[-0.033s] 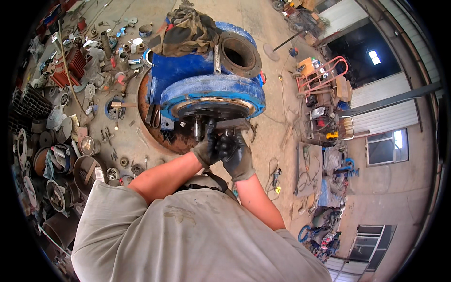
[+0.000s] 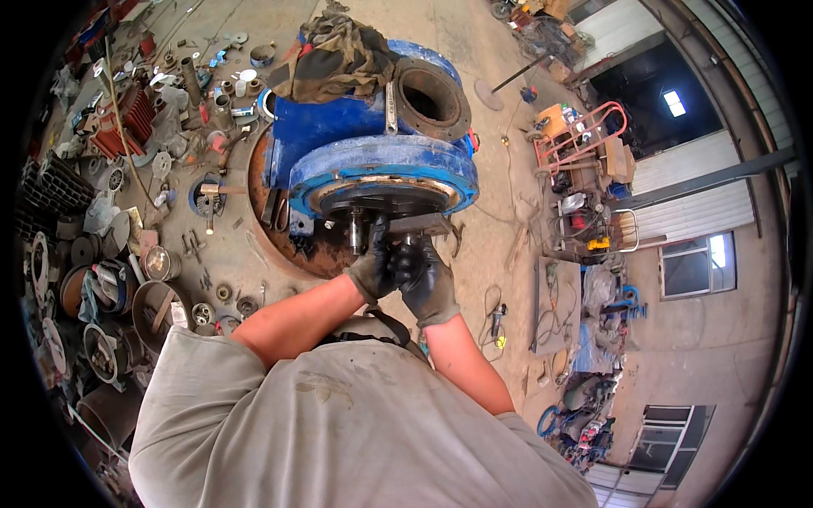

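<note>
A large blue pump housing (image 2: 381,165) stands before me, with a dark round plate (image 2: 385,200) in its near face. A bright metal shaft (image 2: 356,232) sticks out of the plate toward me. Right of the shaft, a flat grey metal bar (image 2: 422,224) lies across the front of the plate. Both hands wear dark-palmed work gloves and meet just below the bar. My left hand (image 2: 378,273) is closed, one finger reaching up beside the bar's left end. My right hand (image 2: 430,284) curls beneath the bar, around a short metal piece (image 2: 412,240). What the left fingers hold is hidden.
A dirty cloth (image 2: 339,55) lies on top of the housing, beside a rusty round flange opening (image 2: 432,95). A wrench (image 2: 391,108) rests against it. Below sits a rusty round base (image 2: 258,182). A hammer (image 2: 212,203) and many metal parts cover the floor leftward; a red hand truck (image 2: 584,135) stands right.
</note>
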The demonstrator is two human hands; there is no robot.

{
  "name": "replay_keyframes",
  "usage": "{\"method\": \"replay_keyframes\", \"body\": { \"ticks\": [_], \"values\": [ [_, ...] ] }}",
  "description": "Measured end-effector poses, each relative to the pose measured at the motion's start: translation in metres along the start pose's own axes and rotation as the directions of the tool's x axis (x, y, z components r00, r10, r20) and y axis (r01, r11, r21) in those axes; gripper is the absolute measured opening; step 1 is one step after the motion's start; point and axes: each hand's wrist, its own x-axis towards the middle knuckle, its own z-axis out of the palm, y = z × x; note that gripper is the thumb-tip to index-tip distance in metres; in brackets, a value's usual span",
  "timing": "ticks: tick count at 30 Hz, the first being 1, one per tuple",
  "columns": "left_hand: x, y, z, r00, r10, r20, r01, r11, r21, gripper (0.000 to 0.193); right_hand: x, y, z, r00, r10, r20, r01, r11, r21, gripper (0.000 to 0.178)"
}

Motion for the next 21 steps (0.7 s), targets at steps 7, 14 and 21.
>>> {"method": "replay_keyframes", "body": {
  "ticks": [7,14,21],
  "values": [
    [0.004,-0.001,-0.017,0.996,-0.025,0.081,0.029,0.998,-0.048,0.067,-0.001,0.0,0.006,0.991,-0.015,0.136,0.009,0.999,0.046,0.034],
    [0.009,0.001,-0.025,0.983,-0.072,0.169,0.098,0.984,-0.151,0.067,-0.004,-0.004,0.017,0.988,0.069,0.136,-0.082,0.992,0.094,0.034],
    [0.008,0.002,-0.022,0.999,-0.017,0.051,0.017,1.0,0.007,0.071,-0.004,-0.004,0.013,0.974,0.103,0.2,-0.149,0.961,0.233,0.031]
  ]
}}
